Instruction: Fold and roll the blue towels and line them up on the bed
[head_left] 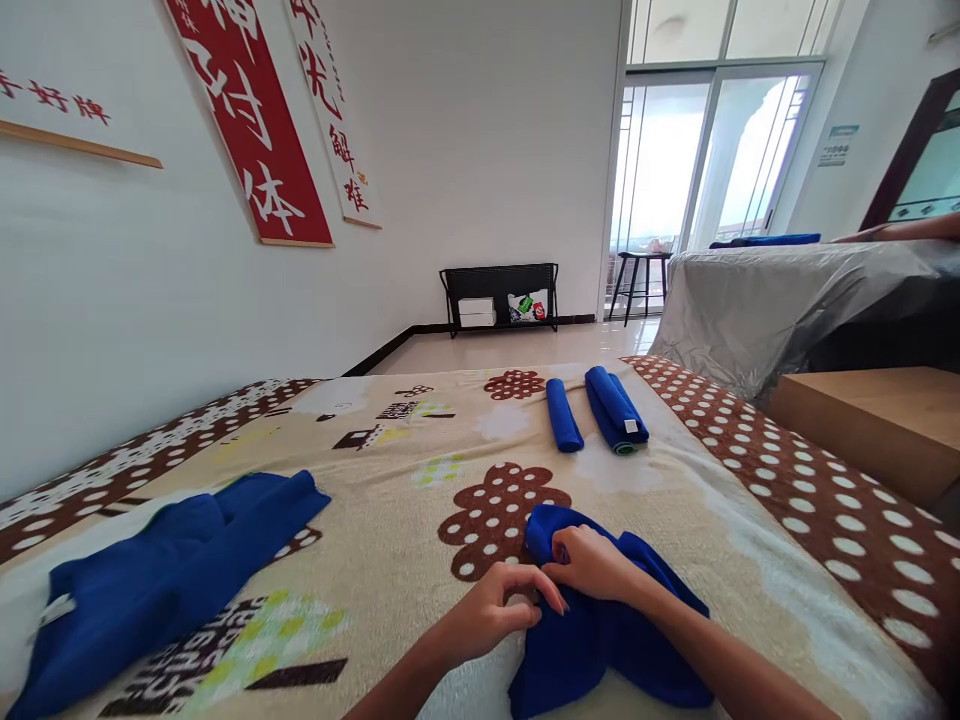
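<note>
A crumpled blue towel (600, 640) lies on the patterned blanket in front of me, at the lower right of centre. My right hand (596, 562) rests over its upper part, fingers curled and closed on the fabric. At the towel's left edge is my left hand (499, 612), with bent fingers and a gap between thumb and forefinger. Its fingertips reach over the cloth, and I see nothing gripped in them. Farther back lie a thin rolled blue towel (564, 415) and a thicker blue roll (615, 408) with a white tag. Another blue towel (180, 575) is spread loosely at the left.
The beige blanket (390, 540) has brown polka-dot borders. To the right stand a wooden box (870, 410) and a surface under a plastic cover (720, 310), where part of another person's arm (907, 229) shows. A black rack (499, 275) and a stool (643, 257) are at the back.
</note>
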